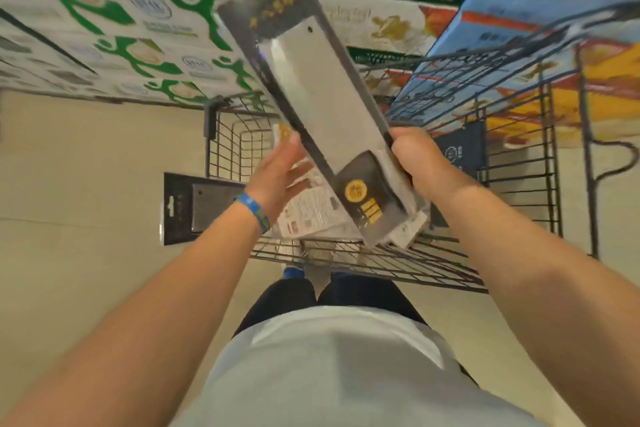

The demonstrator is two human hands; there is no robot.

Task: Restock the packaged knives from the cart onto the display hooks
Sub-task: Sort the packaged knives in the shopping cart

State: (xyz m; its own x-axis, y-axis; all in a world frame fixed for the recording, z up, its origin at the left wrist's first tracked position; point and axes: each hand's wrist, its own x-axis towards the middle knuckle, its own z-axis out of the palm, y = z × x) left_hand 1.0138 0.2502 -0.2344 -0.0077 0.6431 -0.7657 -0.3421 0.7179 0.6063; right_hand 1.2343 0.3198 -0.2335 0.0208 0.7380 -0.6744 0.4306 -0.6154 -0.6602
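A packaged knife (pixel 311 80) is held tilted above the cart (pixel 519 191), its hang-tab end pointing up and away. The right hand (pixel 420 159) grips the pack's lower right edge, fingers curled round it. The left hand (pixel 277 177) lies loose against the left edge, fingers fairly straight. More packs (pixel 311 215) lie inside the cart. A second knife (pixel 197 208) sits at the cart's left side. Stacked boxes (pixel 104 10) stand beyond the cart.

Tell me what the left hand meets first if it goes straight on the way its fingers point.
The packaged knife. The left hand points up and right, its fingers at the pack's left edge, so it would push into that at once; depth is hard to judge.
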